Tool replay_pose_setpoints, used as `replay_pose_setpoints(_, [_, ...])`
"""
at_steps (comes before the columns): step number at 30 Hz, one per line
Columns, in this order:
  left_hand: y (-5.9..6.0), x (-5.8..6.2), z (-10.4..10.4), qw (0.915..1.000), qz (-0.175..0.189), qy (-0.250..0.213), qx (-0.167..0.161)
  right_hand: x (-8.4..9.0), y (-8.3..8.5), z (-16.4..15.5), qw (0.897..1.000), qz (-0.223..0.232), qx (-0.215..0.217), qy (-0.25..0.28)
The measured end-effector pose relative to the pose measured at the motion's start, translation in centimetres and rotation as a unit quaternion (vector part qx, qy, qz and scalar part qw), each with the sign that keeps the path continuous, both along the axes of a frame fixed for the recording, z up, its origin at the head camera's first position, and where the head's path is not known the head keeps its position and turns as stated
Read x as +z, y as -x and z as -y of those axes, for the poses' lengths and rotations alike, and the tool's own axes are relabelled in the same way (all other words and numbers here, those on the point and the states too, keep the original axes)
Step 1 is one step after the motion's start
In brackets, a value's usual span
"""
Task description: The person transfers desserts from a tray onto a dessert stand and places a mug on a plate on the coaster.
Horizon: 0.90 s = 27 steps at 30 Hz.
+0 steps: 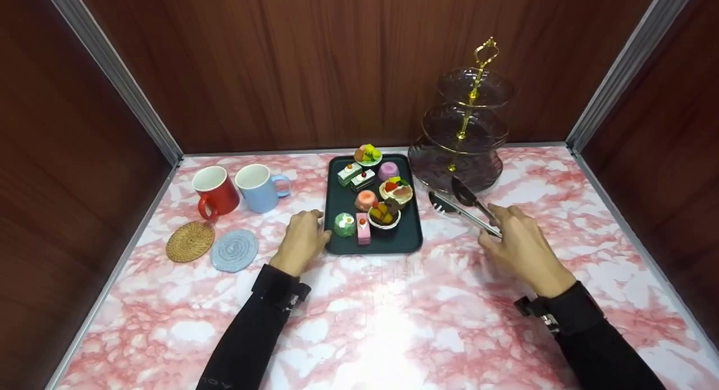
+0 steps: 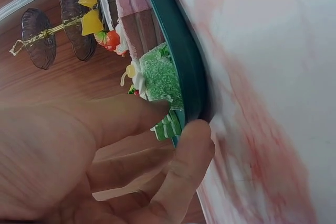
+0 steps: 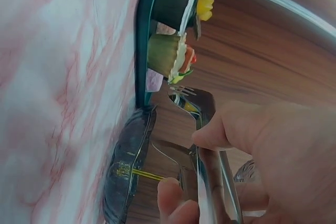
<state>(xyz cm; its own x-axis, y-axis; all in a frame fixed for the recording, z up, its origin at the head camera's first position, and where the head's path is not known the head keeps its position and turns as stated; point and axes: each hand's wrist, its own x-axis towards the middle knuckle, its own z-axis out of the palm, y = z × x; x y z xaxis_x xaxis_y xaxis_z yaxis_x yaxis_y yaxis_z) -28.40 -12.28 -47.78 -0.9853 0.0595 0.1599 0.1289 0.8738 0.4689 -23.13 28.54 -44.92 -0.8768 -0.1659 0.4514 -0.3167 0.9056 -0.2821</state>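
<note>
At the left edge of a dark green tray (image 1: pixel 373 245) is my left hand (image 1: pixel 301 241), pinching the rim between thumb and fingers. Several small cakes stand on the tray, among them a green dome cake (image 2: pixel 160 74), a pink cake slice (image 1: pixel 363 229) and a fruit tart in a white cup (image 1: pixel 384 216). My right hand (image 1: pixel 519 244) grips metal serving tongs (image 1: pixel 469 213) to the right of the tray. Their spread tips, one forked (image 3: pixel 184 92) and one spoon-shaped, point toward the tray with nothing between them.
A three-tier cake stand (image 1: pixel 463 145) of dark clear plates with a gold pole rises behind the tongs. On the left are a red mug (image 1: pixel 222 196), a light blue mug (image 1: pixel 258 193), a woven tan coaster (image 1: pixel 191 241) and a grey-blue coaster (image 1: pixel 235 250). Wood-look walls (image 1: pixel 337 64) enclose the table.
</note>
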Motion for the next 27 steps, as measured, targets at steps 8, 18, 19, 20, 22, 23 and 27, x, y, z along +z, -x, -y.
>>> replay_pose_setpoints(8, [0.2, -0.26, -0.02, 0.9999, 0.009, -0.015, -0.001, -0.13, -0.13, 0.28, 1.0, 0.006, 0.01, 0.001])
replay_pose_setpoints(18, [0.22, -0.65, 0.17, 0.9993, -0.008, -0.033, -0.019, -0.34, -0.29, 0.78, 1.0, 0.023, 0.012, 0.005])
replay_pose_setpoints(19, [0.22, -0.68, 0.19, 0.9992, -0.01, -0.034, -0.02, -0.35, -0.3, 0.81, 1.0, 0.025, 0.011, 0.005])
replay_pose_setpoints(20, [0.22, -0.7, 0.2, 0.9991, -0.01, -0.036, -0.02, -0.37, -0.33, 0.85, 1.0, 0.026, 0.011, 0.004])
replay_pose_setpoints(22, [0.25, -0.74, 0.2, 0.999, -0.011, -0.039, -0.021, -0.42, -0.34, 0.87, 0.999, 0.03, 0.008, 0.004])
replay_pose_setpoints(23, [0.27, -0.76, 0.2, 0.999, -0.01, -0.038, -0.021, -0.46, -0.34, 0.87, 0.999, 0.033, 0.007, 0.004])
replay_pose_setpoints(27, [0.35, -0.82, 0.14, 0.9991, -0.007, -0.035, -0.022, -0.5, -0.35, 0.85, 0.999, 0.044, 0.007, 0.01])
